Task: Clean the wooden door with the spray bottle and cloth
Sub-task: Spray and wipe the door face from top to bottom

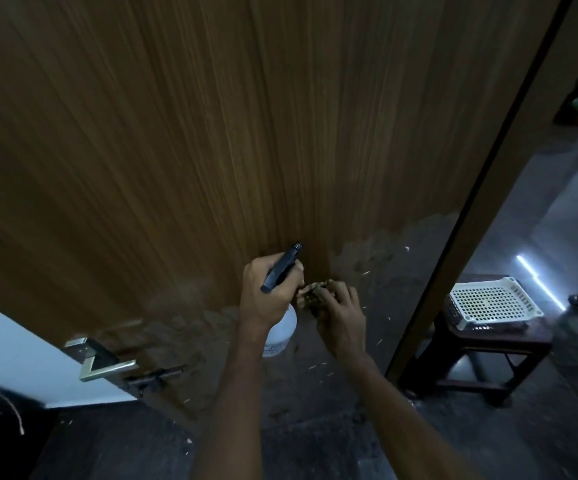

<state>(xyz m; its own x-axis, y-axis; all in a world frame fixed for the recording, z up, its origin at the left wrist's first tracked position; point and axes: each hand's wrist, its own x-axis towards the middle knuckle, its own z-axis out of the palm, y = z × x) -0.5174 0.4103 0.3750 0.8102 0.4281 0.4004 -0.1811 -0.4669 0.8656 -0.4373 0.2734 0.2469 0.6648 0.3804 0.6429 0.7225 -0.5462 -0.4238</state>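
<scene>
Low against the wooden door (183,150), the left hand (267,299) gripped the spray bottle (280,327), its black nozzle aimed at the wood. Just beside it, the right hand (341,317) held the bunched cloth (313,294) against the damp lower panel.

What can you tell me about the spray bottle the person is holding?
The spray bottle has a dark, plastic-looking spray head and a white, rounded body. The left hand grips it round the neck, hiding the middle. It is held up in the air, tilted, its nozzle aimed at the wooden door close in front. The body hangs below the hand. Just beside it, the right hand holds a crumpled cloth. Whether it holds liquid cannot be told.
</scene>
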